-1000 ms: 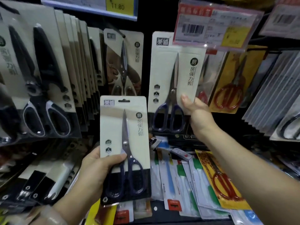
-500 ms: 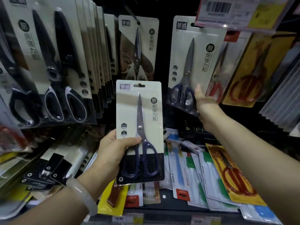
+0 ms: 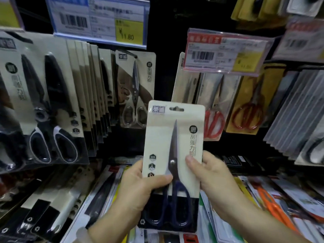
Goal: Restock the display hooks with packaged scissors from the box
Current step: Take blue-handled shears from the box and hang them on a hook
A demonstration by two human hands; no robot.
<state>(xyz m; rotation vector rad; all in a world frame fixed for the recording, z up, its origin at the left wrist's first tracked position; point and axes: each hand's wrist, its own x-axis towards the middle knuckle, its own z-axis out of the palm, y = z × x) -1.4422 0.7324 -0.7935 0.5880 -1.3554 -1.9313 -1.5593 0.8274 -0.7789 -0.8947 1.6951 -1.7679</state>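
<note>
A cream card pack of blue-handled scissors [image 3: 172, 151] stands upright in front of the display, its hang slot at the top. My left hand [image 3: 138, 192] grips its left edge, thumb across the front near the pivot. My right hand [image 3: 210, 174] holds the right edge, thumb on the front. Behind it hang a pack with pale-handled scissors [image 3: 135, 92] and, under a red price tag [image 3: 226, 51], packs with red-handled scissors [image 3: 212, 106]. The box is out of view.
A thick row of black-and-white-handled scissor packs [image 3: 52, 106] fills the hooks at left under a blue price tag [image 3: 100, 21]. Yellow packs with red scissors [image 3: 252, 102] and grey packs [image 3: 298, 113] hang at right. Lower shelves hold several flat packs [image 3: 273, 206].
My right hand left the hanging blue-handled pack and came down onto the right edge of the pack in my left hand. The view tilted up and that hanging pack is out of sight.
</note>
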